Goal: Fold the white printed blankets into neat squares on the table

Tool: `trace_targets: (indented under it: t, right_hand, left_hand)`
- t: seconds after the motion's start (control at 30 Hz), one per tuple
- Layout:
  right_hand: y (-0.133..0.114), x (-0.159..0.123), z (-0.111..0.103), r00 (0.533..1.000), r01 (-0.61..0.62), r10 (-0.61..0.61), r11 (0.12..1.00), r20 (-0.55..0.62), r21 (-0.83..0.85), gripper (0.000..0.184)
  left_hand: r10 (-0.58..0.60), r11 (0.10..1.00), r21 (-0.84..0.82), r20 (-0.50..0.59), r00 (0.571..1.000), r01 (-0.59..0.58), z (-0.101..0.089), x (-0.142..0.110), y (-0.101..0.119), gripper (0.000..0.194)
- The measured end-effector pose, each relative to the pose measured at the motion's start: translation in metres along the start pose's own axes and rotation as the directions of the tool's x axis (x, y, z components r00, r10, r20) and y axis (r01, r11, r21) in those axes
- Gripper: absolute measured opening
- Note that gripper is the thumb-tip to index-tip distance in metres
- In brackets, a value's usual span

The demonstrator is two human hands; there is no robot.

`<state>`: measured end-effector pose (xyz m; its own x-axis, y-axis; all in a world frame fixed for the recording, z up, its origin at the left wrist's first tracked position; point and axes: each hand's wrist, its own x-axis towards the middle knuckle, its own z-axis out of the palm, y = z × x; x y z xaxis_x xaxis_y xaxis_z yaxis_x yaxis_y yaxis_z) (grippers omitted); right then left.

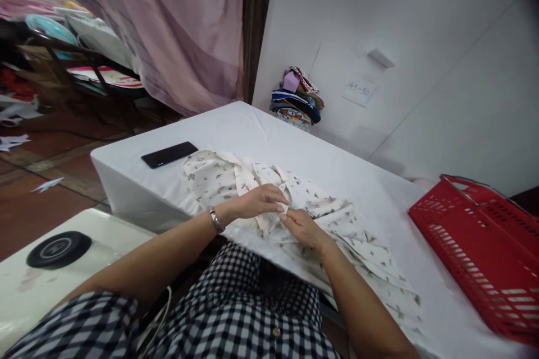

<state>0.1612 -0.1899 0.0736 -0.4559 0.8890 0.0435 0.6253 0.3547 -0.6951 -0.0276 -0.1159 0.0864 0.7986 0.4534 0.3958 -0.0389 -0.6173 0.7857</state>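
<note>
A white garment with small dark printed motifs (pixel 214 176) lies crumpled along the near edge of the table. Its exact kind does not show through the folds. My left hand (pixel 259 201), with a silver band on the wrist, is closed on a bit of the cloth. Right beside it, my right hand (pixel 301 227) pinches the same spot, and the fingertips of both hands almost meet. A small raised piece of fabric sits between them. The rest of the garment spreads to the right beneath my right forearm.
A black phone (pixel 169 155) rests at the left of the white-covered table (pixel 236 123). Folded clothes (pixel 297 98) are stacked by the wall. A red plastic basket (pixel 484 247) stands at the right. On a pale surface at left lies a round black object (pixel 59 249).
</note>
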Motion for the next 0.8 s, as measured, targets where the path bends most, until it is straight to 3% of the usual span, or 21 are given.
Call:
trace_targets:
  t: [0.13,0.43,0.6,0.7,0.8]
  right_hand:
    - [0.002,0.001,0.002,1.0,-0.001,0.001,1.0,0.016,-0.004,0.036]
    - [0.001,-0.001,0.001,0.997,0.009,-0.009,1.0,-0.071,0.0,0.029]
    - [0.0,0.0,0.002,0.995,-0.018,0.015,0.999,-0.1,-0.033,0.03]
    - [-0.003,-0.006,-0.013,0.993,-0.055,0.047,0.996,-0.109,-0.07,0.028]
    - [0.0,-0.021,-0.048,0.975,-0.139,0.117,0.985,-0.187,-0.105,0.033]
  left_hand:
    - [-0.074,0.997,-0.031,-0.006,0.997,0.074,0.003,0.001,0.002,0.015]
    - [-0.213,0.936,-0.289,-0.009,0.977,0.201,0.004,-0.001,0.008,0.018]
    - [-0.24,0.935,-0.263,0.02,0.971,0.237,0.004,0.0,0.007,0.02]
    - [-0.258,0.964,-0.087,-0.072,0.963,0.252,-0.01,0.003,0.006,0.02]
    - [-0.298,0.949,0.021,-0.265,0.917,0.315,-0.042,0.008,0.007,0.022]
